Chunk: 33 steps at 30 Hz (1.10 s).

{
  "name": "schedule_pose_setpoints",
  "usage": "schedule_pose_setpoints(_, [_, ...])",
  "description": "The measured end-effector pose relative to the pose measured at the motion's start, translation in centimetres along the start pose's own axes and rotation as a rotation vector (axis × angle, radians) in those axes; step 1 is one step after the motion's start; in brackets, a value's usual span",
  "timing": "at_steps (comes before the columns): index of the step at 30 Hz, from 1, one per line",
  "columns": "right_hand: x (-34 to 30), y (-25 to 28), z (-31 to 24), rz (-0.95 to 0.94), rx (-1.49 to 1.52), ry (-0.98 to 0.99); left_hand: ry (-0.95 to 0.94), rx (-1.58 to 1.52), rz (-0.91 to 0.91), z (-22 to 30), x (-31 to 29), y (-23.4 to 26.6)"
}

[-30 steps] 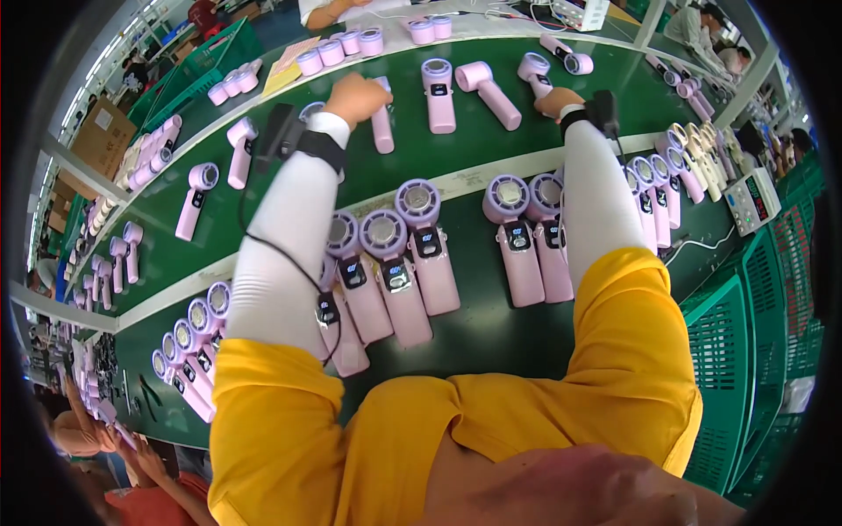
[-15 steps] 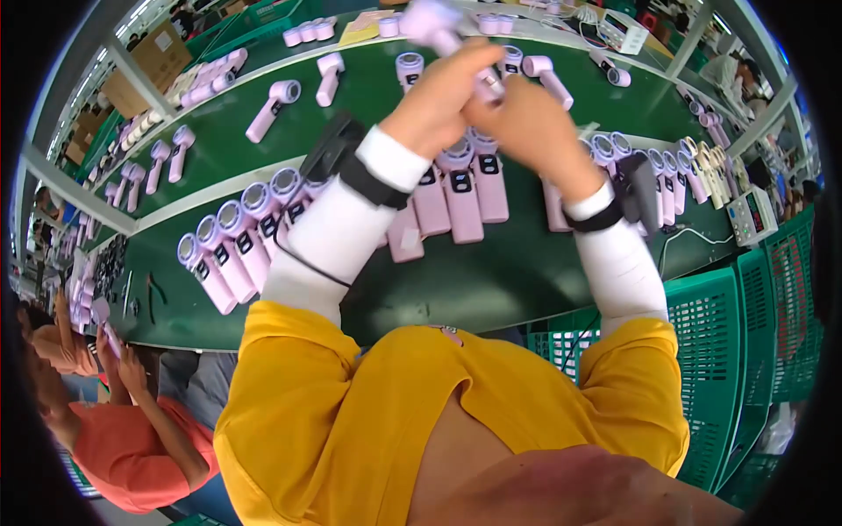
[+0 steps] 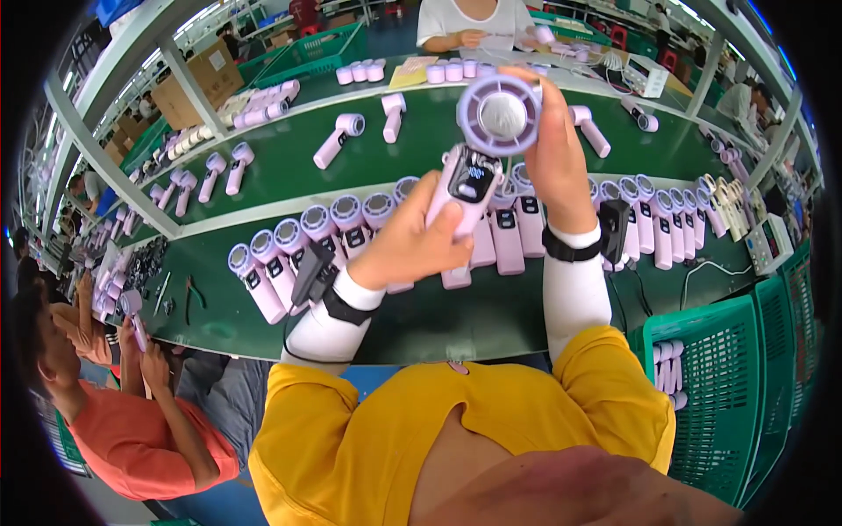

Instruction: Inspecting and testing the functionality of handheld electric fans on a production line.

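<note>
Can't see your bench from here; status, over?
Left hand gripping purple fan by its handle. Right hand at fan head. Display lit. Other fans lined up below, nothing visibly blocking.

I saw pliers (image 3: 189, 290) off left, a carton (image 3: 217, 85) farther back, and a white cable (image 3: 691, 273) curving over on the right.

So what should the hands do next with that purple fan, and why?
Maybe turn the purple fan slightly to show its back: its round front and lit screen already face the person, and the left hand grips its handle while the right hand is at its head.
</note>
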State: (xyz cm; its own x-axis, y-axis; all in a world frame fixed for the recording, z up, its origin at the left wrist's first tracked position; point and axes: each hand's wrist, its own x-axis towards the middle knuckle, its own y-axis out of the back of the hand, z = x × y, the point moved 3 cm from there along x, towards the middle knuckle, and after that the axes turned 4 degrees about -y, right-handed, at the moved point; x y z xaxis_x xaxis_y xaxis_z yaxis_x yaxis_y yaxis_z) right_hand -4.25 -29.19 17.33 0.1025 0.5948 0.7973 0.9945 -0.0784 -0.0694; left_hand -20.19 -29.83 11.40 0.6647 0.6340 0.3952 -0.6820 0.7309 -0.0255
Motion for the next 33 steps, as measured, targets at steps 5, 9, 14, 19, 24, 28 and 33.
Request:
schedule_pose_setpoints(5, [-0.7,-0.4,-1.4,0.058,-0.094,0.087,-0.442,0.593,0.057,-1.3,0.7,0.2])
schedule_pose_setpoints(9, [-1.6,-1.8,0.3,0.172,0.461,-0.749,-0.698,0.935,-0.061,-0.3,2.0,0.5])
schedule_pose_setpoints(14, [-1.3,-1.4,-1.1,0.247,0.444,-0.495,-0.568,0.836,-0.127,0.2,2.8,-0.4])
schedule_pose_setpoints(19, [-1.9,-0.9,-2.9,0.227,-0.255,0.218,0.038,-0.335,-0.116,1.9,0.7,-2.4])
schedule_pose_setpoints(24, [-2.2,-2.1,-3.7,-0.023,-0.455,0.008,-0.079,-0.769,-0.08,7.0,-1.2,0.4])
schedule_pose_setpoints(28, [-2.6,-2.2,-3.8,-0.203,-0.611,0.011,-1.134,-0.096,0.362,8.9,-7.3,-2.5])
schedule_pose_setpoints(33, [-2.6,-2.9,-3.7,-0.283,-0.69,0.106,-0.733,-0.381,0.499,10.9,-6.4,-1.9])
